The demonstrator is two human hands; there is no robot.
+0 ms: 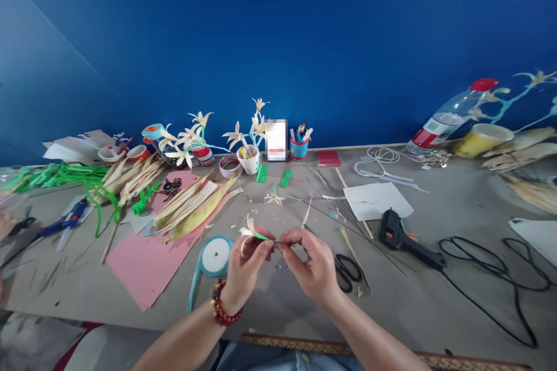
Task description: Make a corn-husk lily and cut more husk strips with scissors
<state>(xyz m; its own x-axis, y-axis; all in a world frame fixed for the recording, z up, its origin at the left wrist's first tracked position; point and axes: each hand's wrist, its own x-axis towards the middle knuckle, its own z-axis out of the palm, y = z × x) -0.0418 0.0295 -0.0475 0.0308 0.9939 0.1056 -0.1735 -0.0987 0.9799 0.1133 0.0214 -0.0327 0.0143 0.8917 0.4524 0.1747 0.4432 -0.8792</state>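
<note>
Between my two hands, above the middle of the table, is a corn-husk flower (249, 228) with a green-wrapped base and a thin stem. My left hand (248, 266) pinches the flower at its green base, petals pointing up and left. The fingers of my right hand (310, 261) are closed on the thin stem just right of the base. A roll of light blue tape (216, 255) lies left of my left hand, its loose end trailing toward the front. Black-handled scissors (348, 272) rest beside my right hand, their blades partly hidden behind it.
Husk strips (195, 208) lie on pink paper (143, 266) at left. A black glue gun (409, 240) with its cord is on the right, near white paper (378, 201). Finished flowers stand in a white cup (249, 162) at the back. Another person's hand (6, 225) shows at far left.
</note>
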